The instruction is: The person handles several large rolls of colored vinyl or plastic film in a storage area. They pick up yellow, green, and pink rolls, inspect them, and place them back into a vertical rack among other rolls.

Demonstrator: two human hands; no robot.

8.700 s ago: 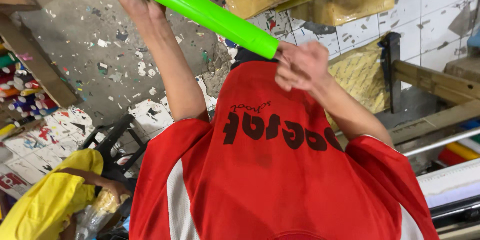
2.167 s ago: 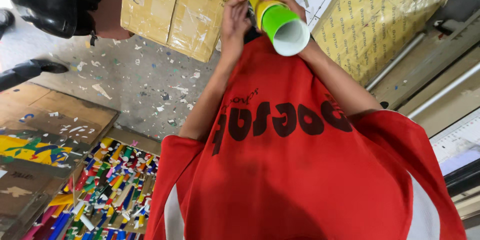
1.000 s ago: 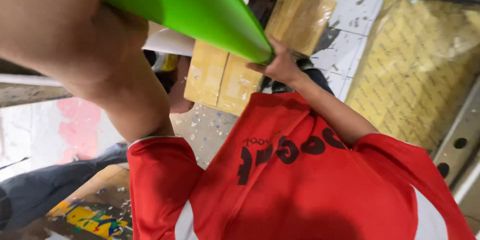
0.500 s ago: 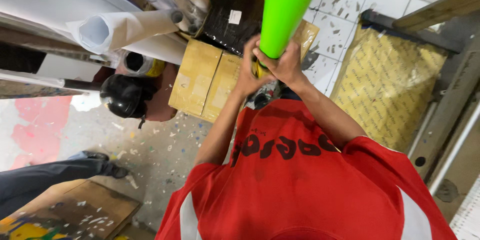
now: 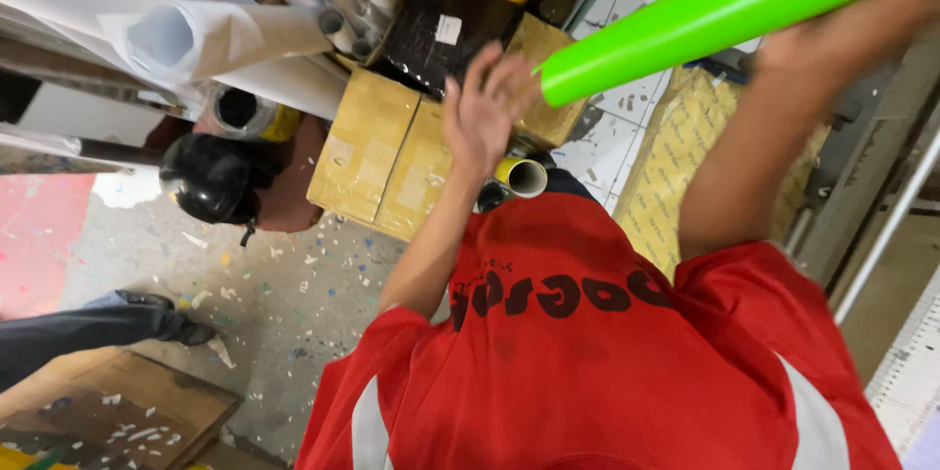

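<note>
While the right hand [image 5: 832, 49] clasps a bright green roll [image 5: 725, 10] that slants up and away past the top right corner, the left hand [image 5: 485, 113] is spread open just beside the roll's near end, fingers apart and gripping nothing. Below the left hand stands a small yellow tube [image 5: 522, 176], and to its left lie tan cardboard boxes [image 5: 387, 152] taped shut. Beyond its fingertips sits a black-wrapped package [image 5: 446, 24] with a small white rectangular label [image 5: 448, 29].
</note>
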